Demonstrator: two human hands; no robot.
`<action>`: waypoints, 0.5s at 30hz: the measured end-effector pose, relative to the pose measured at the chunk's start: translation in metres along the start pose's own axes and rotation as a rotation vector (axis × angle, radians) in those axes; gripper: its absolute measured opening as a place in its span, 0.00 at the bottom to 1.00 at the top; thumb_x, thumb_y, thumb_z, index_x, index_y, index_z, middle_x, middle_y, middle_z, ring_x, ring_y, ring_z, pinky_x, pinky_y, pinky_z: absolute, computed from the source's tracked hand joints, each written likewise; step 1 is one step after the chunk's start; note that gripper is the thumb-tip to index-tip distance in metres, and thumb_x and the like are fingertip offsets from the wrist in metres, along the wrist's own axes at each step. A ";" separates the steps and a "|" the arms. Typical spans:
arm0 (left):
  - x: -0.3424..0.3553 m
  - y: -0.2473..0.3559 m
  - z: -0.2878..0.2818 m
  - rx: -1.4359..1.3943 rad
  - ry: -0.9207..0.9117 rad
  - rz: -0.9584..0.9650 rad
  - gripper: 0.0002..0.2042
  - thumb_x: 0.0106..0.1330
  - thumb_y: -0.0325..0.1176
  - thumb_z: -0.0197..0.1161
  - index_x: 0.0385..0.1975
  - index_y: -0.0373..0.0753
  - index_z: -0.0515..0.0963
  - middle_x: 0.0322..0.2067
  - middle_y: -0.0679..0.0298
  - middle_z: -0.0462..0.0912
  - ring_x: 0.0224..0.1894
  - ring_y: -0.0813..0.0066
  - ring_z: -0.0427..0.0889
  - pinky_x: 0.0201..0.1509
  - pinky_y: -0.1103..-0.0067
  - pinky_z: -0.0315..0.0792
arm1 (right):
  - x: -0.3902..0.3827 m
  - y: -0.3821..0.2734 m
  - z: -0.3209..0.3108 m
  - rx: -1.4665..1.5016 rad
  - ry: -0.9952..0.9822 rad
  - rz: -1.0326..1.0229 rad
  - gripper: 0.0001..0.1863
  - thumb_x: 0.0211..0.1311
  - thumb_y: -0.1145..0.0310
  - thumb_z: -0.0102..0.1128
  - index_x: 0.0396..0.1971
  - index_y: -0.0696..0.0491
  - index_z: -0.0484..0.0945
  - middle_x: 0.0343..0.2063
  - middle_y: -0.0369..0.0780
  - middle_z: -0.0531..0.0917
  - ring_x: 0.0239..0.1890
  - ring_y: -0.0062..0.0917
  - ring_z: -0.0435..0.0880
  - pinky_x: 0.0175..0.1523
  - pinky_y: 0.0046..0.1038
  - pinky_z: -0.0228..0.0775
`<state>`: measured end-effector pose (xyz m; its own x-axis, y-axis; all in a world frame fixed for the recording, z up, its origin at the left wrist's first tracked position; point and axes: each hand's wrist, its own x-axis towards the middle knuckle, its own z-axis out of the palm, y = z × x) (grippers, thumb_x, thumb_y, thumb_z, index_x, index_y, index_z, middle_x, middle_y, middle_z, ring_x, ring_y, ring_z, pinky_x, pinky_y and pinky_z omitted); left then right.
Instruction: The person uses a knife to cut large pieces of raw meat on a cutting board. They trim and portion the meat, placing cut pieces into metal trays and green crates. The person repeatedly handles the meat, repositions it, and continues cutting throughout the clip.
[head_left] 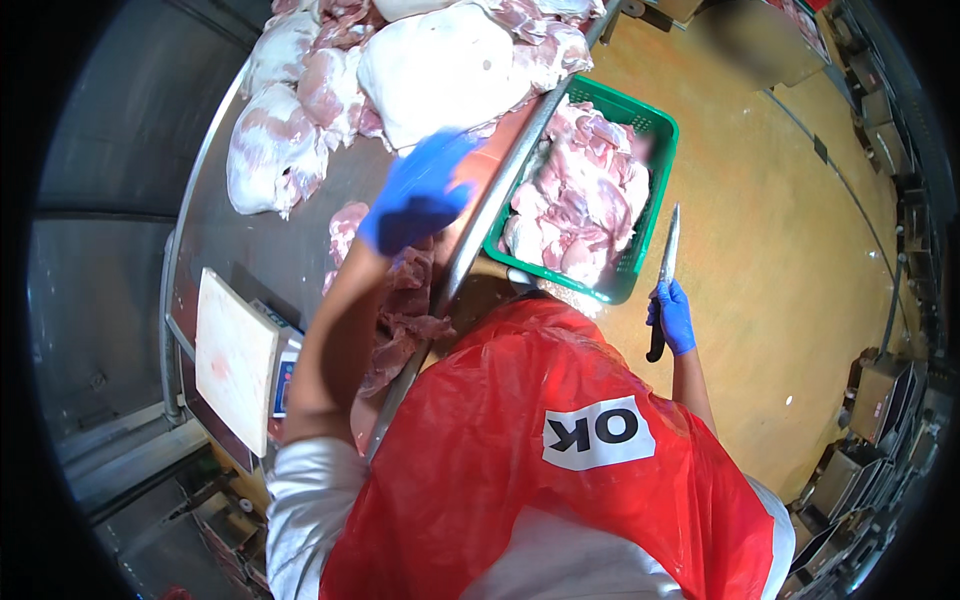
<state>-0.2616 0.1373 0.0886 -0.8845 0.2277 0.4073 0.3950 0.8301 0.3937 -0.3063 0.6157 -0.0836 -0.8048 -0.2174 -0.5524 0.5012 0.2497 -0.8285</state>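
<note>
Much meat [435, 75] beyond spread left hand [415, 195]; right hand [674, 318] grips knife [670, 248]; green crate [657, 200], table rail [503, 188] between.

Just beyond the fingers of our left hand [415, 195], piled pieces of pale meat [435, 70] block the way forward. To those fingers' right, the table's metal rim [506, 175] bars a low sideways path, and past it stands a green crate [632, 275] full of meat. Left of the fingers we have a bare stretch of tabletop [295, 240], bounded nearer us by a white board [235, 360]. Behind the fingers, loose meat pieces [408, 275] crowd our forearm. Ahead of our right hand's [674, 318] fingers, a knife [669, 250] juts beside the crate; to their right, above the tan floor [780, 280], we find wide open room.
</note>
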 end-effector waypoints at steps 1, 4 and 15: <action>-0.044 -0.010 0.004 -0.015 -0.036 -0.251 0.21 0.58 0.34 0.62 0.53 0.38 0.74 0.48 0.48 0.78 0.51 0.50 0.77 0.56 0.62 0.71 | 0.002 0.006 -0.002 -0.010 0.050 0.014 0.13 0.74 0.60 0.45 0.30 0.51 0.70 0.17 0.33 0.70 0.14 0.16 0.69 0.19 0.21 0.66; -0.167 0.010 -0.022 0.175 0.009 -0.883 0.23 0.59 0.32 0.63 0.55 0.35 0.72 0.53 0.48 0.75 0.55 0.51 0.75 0.61 0.67 0.68 | 0.017 0.014 0.001 -0.061 0.115 -0.041 0.13 0.74 0.60 0.46 0.31 0.52 0.70 0.17 0.33 0.71 0.15 0.16 0.70 0.20 0.21 0.66; -0.329 0.140 0.058 -0.043 0.755 -1.791 0.46 0.45 0.50 0.77 0.63 0.38 0.61 0.65 0.34 0.49 0.67 0.38 0.52 0.70 0.59 0.55 | 0.093 -0.132 0.208 -0.677 -0.508 -0.764 0.14 0.73 0.63 0.49 0.37 0.59 0.74 0.19 0.39 0.73 0.22 0.21 0.68 0.28 0.30 0.64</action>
<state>0.0701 0.2086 -0.0381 0.0614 -0.9746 -0.2155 -0.6843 -0.1983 0.7017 -0.3810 0.3664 -0.0451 -0.5265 -0.8498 -0.0255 -0.4637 0.3122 -0.8292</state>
